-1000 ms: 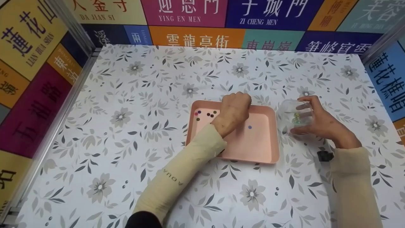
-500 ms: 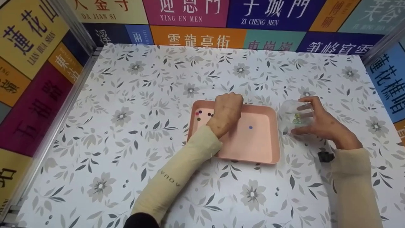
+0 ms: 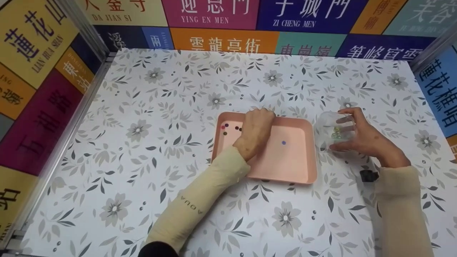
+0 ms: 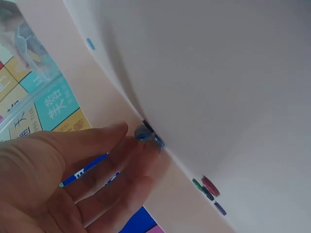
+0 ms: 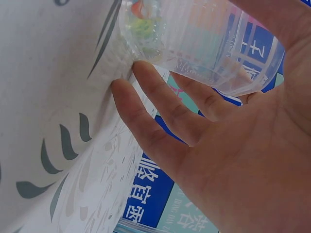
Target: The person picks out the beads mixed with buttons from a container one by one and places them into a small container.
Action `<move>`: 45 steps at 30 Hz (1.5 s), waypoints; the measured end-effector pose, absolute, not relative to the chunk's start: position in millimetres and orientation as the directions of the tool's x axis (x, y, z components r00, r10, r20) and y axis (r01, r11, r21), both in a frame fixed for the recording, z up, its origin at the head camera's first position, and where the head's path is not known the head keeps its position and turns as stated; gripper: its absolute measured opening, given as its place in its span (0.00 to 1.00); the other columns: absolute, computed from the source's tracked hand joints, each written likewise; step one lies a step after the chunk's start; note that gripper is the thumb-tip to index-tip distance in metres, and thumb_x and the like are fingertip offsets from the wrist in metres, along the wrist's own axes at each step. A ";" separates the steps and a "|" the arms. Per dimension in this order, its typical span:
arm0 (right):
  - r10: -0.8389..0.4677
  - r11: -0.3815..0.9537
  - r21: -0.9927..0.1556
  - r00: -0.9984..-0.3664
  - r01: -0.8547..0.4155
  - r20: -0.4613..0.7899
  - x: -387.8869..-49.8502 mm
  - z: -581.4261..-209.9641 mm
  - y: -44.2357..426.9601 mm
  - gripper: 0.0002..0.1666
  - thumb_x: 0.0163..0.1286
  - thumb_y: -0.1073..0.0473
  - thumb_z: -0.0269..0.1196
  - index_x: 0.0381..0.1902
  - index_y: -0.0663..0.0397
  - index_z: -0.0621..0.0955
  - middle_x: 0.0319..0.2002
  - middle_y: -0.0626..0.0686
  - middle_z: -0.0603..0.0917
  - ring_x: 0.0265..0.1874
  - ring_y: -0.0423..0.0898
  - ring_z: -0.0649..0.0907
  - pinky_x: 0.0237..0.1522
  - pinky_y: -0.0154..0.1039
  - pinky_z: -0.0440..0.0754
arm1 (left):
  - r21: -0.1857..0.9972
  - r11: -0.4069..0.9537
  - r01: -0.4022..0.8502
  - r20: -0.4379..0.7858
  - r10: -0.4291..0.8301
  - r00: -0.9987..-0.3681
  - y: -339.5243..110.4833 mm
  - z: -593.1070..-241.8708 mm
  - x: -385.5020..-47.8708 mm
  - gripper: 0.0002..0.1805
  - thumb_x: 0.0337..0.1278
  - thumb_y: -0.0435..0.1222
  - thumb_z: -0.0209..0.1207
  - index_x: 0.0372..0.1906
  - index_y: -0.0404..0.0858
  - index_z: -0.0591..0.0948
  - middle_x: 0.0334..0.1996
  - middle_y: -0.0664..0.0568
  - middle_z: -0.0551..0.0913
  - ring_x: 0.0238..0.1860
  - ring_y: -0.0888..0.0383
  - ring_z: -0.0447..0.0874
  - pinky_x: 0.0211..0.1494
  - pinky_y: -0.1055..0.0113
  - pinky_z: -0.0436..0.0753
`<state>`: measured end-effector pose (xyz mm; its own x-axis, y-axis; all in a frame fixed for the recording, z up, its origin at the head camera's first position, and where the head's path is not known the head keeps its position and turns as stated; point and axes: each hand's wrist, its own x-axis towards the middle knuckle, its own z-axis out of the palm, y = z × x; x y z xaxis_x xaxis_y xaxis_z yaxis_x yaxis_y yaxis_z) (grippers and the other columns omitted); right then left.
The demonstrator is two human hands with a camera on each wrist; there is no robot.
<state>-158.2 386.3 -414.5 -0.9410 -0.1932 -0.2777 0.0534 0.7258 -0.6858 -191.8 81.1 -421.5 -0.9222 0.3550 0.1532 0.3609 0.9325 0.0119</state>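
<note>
My left hand (image 3: 255, 132) reaches down into a pink tray (image 3: 291, 175). In the left wrist view its thumb and fingertips (image 4: 153, 146) surround a clear bluish glass marble (image 4: 142, 132); the fingers meet it, while a small gap shows beside the thumb. A blue disc-shaped piece (image 3: 284, 142) and several dark, red and green ones (image 3: 225, 133) lie on the tray floor. My right hand (image 3: 364, 137) holds a clear plastic cup (image 3: 324, 123) on the table, right of the tray. Greenish glass marbles (image 3: 336, 132) sit at its bottom, with a reddish spot (image 5: 141, 9) among them.
A floral cloth (image 3: 171, 150) covers the table. Near the right sleeve lies a small black object (image 3: 368, 175). Colourful panels with Chinese lettering (image 3: 225, 39) stand along the back and sides.
Within the tray my left hand has moved a little left and then slightly nearer. It now hides some of the small pieces at the left. My right hand and the cup stay in place.
</note>
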 end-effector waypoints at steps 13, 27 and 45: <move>-0.182 0.726 -0.682 -0.932 0.087 -0.312 -160.0 -415.3 386.7 0.68 0.57 0.59 0.80 0.78 0.47 0.43 0.75 0.72 0.60 0.71 0.74 0.67 0.63 0.69 0.71 | 0.104 0.920 0.379 0.085 0.371 -0.925 80.0 -423.8 -191.4 0.11 0.72 0.31 0.58 0.48 0.42 0.90 0.41 0.48 0.93 0.38 0.54 0.92 0.43 0.62 0.90; -0.187 0.729 -0.681 -0.936 0.072 -0.299 -159.8 -414.8 387.1 0.68 0.57 0.59 0.80 0.78 0.46 0.44 0.74 0.71 0.63 0.71 0.73 0.68 0.64 0.70 0.70 | 0.149 0.902 0.405 0.066 0.400 -0.914 79.7 -423.7 -193.6 0.11 0.70 0.31 0.58 0.45 0.42 0.91 0.38 0.49 0.93 0.35 0.55 0.91 0.41 0.60 0.89; -0.180 0.733 -0.676 -0.939 0.070 -0.292 -158.1 -411.5 387.0 0.69 0.54 0.53 0.82 0.77 0.45 0.46 0.74 0.69 0.64 0.72 0.73 0.67 0.66 0.73 0.67 | 0.384 0.771 0.509 0.120 0.505 -0.855 81.5 -412.8 -193.9 0.10 0.66 0.31 0.61 0.41 0.45 0.91 0.41 0.54 0.92 0.39 0.57 0.89 0.45 0.61 0.86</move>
<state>-158.1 387.0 -411.5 -0.9391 -0.1805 -0.2923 0.0697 0.7332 -0.6764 -193.9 81.5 -412.8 -0.8550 0.5046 0.1197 0.5086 0.7708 0.3836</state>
